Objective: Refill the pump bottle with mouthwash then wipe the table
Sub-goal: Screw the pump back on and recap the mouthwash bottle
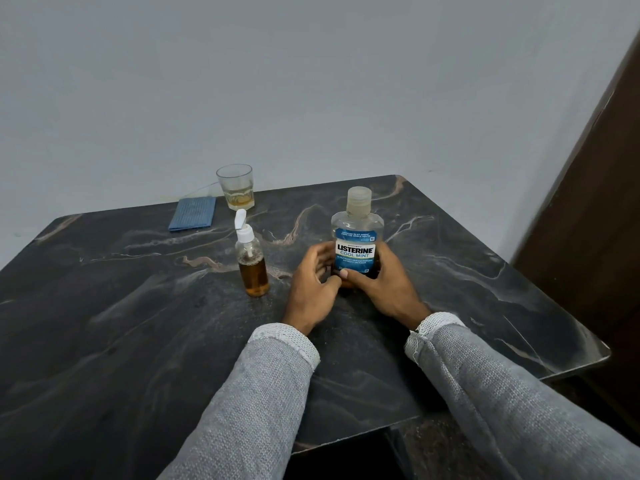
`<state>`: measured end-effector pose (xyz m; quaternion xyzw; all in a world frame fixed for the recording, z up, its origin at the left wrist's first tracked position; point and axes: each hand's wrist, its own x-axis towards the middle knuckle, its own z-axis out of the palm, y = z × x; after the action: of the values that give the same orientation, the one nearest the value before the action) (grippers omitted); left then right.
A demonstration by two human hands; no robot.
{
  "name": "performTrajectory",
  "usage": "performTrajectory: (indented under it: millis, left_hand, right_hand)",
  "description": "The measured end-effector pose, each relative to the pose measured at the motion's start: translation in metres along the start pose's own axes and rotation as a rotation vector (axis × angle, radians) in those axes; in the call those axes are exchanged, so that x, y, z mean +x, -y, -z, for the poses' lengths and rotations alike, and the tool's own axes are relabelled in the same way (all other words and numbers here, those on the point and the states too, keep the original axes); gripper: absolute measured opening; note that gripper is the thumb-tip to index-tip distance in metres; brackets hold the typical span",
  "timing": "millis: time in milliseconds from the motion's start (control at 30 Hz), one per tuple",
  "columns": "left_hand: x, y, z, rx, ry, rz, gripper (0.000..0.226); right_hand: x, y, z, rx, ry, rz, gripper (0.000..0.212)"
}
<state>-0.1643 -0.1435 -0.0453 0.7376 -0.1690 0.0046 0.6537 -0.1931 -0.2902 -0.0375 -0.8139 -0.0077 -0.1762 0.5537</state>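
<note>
A clear mouthwash bottle (356, 233) with a blue label and a capped top stands upright on the dark marble table (138, 323). My right hand (381, 282) wraps around its lower right side. My left hand (313, 282) touches its lower left side with loosely curled fingers. A small clear pump bottle (252, 265), about half full of amber liquid and with its white pump head on, stands just left of my left hand. A folded blue cloth (193, 213) lies at the table's far edge.
A drinking glass (237, 187) holding a little yellowish liquid stands at the back beside the cloth. A plain grey wall rises behind the table. A dark wooden panel (595, 202) runs along the right. The table's front edge has a cut-out notch near my arms.
</note>
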Motion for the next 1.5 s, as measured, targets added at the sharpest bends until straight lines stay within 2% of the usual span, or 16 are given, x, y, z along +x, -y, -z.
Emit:
performTrajectory:
  millis: [300,533,900,1133,1200,1367,1500]
  left_hand:
    - [0.004,0.005,-0.001,0.033,-0.034,-0.01,0.062]
    - [0.004,0.006,0.0,0.038,-0.021,-0.017,0.06]
    - [0.003,0.004,0.0,0.049,-0.017,-0.016,0.058]
    - [0.001,0.0,0.0,0.059,-0.02,-0.016,0.057]
    - [0.001,-0.001,0.0,0.055,-0.024,-0.015,0.056]
    - [-0.004,-0.006,0.001,0.055,-0.02,-0.01,0.053]
    - [-0.009,-0.011,0.002,0.098,-0.02,-0.025,0.046]
  right_hand:
    - [0.006,-0.009,0.017,-0.097,-0.256,-0.056,0.051]
    - [0.02,-0.021,0.05,-0.169,-0.378,-0.122,0.049]
    - [0.03,-0.037,0.084,-0.235,-0.496,-0.162,0.052]
    - [0.029,-0.039,0.083,-0.214,-0.5,-0.167,0.054]
    - [0.028,-0.037,0.083,-0.203,-0.492,-0.172,0.06]
    - [0.011,-0.024,0.08,-0.194,-0.503,-0.154,0.095]
    - [-0.008,-0.014,0.073,-0.198,-0.524,-0.159,0.096]
